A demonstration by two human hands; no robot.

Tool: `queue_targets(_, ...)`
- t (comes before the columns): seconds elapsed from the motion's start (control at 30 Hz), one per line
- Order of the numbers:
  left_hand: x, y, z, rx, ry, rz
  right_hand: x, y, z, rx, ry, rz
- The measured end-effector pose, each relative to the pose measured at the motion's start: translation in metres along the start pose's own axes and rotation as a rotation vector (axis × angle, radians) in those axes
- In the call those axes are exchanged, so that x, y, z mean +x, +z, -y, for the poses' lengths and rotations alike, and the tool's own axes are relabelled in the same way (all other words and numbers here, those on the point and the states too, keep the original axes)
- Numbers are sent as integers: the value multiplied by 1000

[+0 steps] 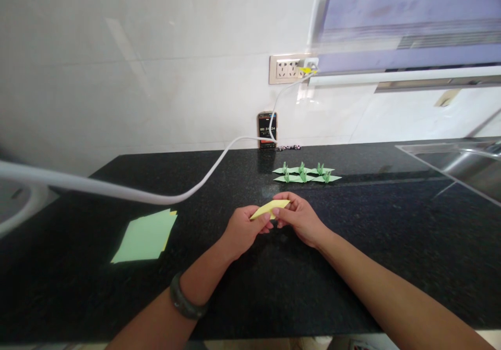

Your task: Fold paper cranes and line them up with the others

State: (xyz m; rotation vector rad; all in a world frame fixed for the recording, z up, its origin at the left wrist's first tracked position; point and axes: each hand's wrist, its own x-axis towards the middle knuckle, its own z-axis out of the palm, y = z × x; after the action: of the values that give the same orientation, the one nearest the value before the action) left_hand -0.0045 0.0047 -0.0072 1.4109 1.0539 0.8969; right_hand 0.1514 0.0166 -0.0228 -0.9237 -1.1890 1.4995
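Observation:
A folded piece of yellow paper (271, 208) is held up above the dark counter between both hands. My left hand (247, 227) pinches its left end, thumb on top. At the right end, my right hand (298, 215) grips it with the thumb in front and fingers behind. Parts of the paper's lower edge are hidden by the thumbs. Just beyond the hands, several folded green paper cranes (303, 172) stand in two rows. To the left lies a stack of green and yellow paper sheets (144, 235).
A phone (267, 130) showing a timer leans against the tiled wall. A white cable (207, 175) runs from the wall socket (287, 69) across the left foreground. A small beaded strand (288, 147) lies by the phone. The sink (465, 165) is at the right.

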Motion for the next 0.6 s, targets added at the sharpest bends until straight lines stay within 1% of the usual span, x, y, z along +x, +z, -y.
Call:
queue_targets(0.17, 1, 0, 1, 24, 2, -19, -1, -1, 0, 23, 91, 39)
queue_targets(0.33, 1, 0, 6, 75, 66, -33, -1, 0, 0, 105, 137, 60)
queue_targets(0.43, 1, -1, 8, 104, 105, -44, -2, 2, 0, 144, 169, 103)
queue_targets(0.5, 1, -1, 8, 120, 118, -50, -3, 3, 0, 143, 167, 134)
queue_targets(0.6, 0, 0, 7, 122, 126, -35, -4, 4, 1, 141, 125, 146)
